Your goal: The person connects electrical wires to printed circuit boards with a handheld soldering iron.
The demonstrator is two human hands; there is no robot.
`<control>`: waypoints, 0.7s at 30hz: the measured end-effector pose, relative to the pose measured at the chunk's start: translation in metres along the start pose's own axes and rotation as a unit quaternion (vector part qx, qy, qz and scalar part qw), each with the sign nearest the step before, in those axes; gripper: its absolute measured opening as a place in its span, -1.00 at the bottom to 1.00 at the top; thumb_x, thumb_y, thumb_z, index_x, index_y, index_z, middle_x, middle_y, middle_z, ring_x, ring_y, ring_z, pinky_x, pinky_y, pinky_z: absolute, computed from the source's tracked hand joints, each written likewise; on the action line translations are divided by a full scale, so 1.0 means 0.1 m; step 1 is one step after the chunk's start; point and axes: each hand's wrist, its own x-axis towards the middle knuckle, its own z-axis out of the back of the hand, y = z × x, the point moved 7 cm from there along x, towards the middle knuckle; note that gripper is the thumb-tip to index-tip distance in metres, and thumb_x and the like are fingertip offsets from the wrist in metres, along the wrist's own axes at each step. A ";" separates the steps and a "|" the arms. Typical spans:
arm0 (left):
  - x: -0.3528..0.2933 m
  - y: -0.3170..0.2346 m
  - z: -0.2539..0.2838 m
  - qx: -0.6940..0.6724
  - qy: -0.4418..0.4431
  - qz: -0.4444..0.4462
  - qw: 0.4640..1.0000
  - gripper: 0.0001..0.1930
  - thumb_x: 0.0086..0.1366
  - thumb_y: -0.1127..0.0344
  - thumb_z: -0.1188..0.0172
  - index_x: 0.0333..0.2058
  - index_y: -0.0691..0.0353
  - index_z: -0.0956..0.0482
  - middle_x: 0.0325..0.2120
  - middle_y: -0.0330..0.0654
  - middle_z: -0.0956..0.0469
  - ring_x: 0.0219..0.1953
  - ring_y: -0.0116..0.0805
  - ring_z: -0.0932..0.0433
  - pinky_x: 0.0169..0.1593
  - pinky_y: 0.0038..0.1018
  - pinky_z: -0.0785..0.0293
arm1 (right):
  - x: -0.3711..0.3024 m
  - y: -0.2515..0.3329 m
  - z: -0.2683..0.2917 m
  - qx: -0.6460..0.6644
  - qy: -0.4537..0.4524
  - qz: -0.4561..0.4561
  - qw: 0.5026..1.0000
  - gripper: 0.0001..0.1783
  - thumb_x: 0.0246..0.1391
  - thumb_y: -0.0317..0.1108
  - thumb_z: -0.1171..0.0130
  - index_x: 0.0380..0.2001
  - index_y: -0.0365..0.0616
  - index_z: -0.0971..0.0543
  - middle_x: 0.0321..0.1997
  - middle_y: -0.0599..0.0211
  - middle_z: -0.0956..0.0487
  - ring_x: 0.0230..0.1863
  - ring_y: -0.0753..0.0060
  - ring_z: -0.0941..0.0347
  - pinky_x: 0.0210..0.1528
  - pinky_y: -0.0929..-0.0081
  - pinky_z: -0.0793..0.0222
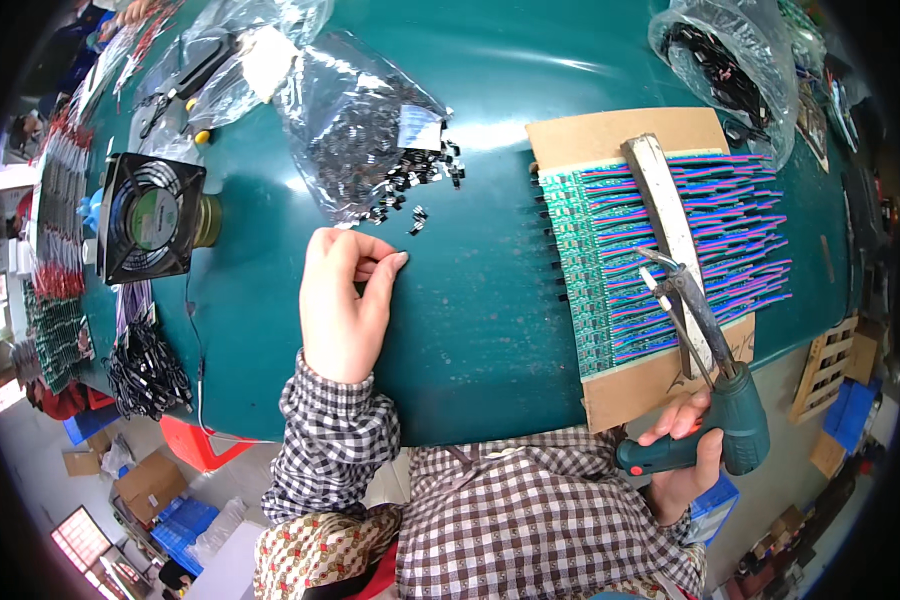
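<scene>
My left hand [345, 305] is over the green table, thumb and forefinger pinched together. Whatever it may hold is too small to make out. Just beyond it lie a few loose small black parts [418, 220], spilling from a clear plastic bag [345, 130] full of them. My right hand [685, 430] grips a green soldering gun [742, 415] by its handle at the table's near right edge. The gun's tip points up over a row of green circuit boards [580, 270] with blue and red wires [730, 230]. A metal bar [665, 200] lies across the wires.
The boards rest on a cardboard sheet [620, 400]. A square black fan [153, 220] stands at the left, near bundles of black cables [148, 375]. A bag of black parts [720, 70] sits at the far right. Beneath the table's left edge is a red stool [202, 445].
</scene>
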 end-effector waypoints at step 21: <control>-0.45 -0.58 -0.35 -0.473 0.097 0.180 0.857 -0.86 0.07 0.62 -0.07 -0.34 0.42 -0.45 -0.44 -0.08 -0.50 -0.45 -0.37 -0.52 -0.33 -0.55 -0.48 | 0.09 0.02 -0.12 0.049 0.032 -0.029 0.998 -0.50 0.00 -0.07 -0.01 -0.16 -0.29 -0.28 -0.33 0.19 -0.42 -0.21 0.22 -0.43 -0.32 0.33 -0.51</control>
